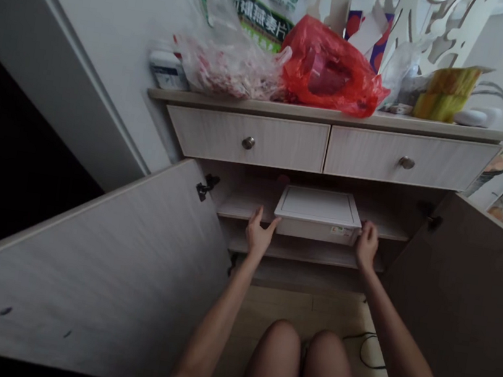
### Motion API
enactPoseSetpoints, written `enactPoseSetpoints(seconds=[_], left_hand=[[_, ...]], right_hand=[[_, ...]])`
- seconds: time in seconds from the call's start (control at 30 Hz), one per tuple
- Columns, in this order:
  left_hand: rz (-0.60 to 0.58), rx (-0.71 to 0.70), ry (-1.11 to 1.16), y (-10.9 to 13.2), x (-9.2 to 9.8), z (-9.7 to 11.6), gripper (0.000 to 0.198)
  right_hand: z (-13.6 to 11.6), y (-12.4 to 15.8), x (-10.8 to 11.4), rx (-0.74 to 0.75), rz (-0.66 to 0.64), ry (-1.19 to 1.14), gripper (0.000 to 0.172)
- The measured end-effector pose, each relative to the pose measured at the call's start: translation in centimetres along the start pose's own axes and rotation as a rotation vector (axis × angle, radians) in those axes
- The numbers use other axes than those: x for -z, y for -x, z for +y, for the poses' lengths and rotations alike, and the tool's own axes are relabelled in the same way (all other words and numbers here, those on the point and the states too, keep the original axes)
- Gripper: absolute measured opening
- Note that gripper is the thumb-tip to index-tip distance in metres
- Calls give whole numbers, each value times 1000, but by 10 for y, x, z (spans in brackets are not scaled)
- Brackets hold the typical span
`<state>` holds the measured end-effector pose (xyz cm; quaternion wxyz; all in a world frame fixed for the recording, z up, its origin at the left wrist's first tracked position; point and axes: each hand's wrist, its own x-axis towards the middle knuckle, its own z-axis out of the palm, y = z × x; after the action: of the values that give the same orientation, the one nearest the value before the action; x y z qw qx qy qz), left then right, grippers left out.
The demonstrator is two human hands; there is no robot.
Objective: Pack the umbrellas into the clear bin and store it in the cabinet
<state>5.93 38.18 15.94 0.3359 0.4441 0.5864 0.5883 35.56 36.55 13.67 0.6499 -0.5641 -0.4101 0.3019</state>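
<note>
Head view: cabinet doors (117, 276) stand open, and the lidded white box (304, 229) is at the upper shelf (242, 205), front apparently overhanging its edge, so neither fully in nor fully out. Left hand (259, 233) is spread, thumb at the box's left front corner; right hand (367, 245) curls at the right front corner, clasp cannot be told. Remaining, as judged: clearing that edge, inward or outward uncertain.

Head-worn view, forward and down
</note>
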Motion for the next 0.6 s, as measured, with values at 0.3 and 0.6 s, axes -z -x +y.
enactPoseSetpoints(seconds=[0.3, 0.6], left_hand=[[26, -141, -249, -21, -46, -22, 22], [0, -261, -117, -74, -75, -23, 13]], right_hand=[[31, -17, -18, 294, 125, 496, 54], [36, -80, -42, 244, 101, 668, 55]])
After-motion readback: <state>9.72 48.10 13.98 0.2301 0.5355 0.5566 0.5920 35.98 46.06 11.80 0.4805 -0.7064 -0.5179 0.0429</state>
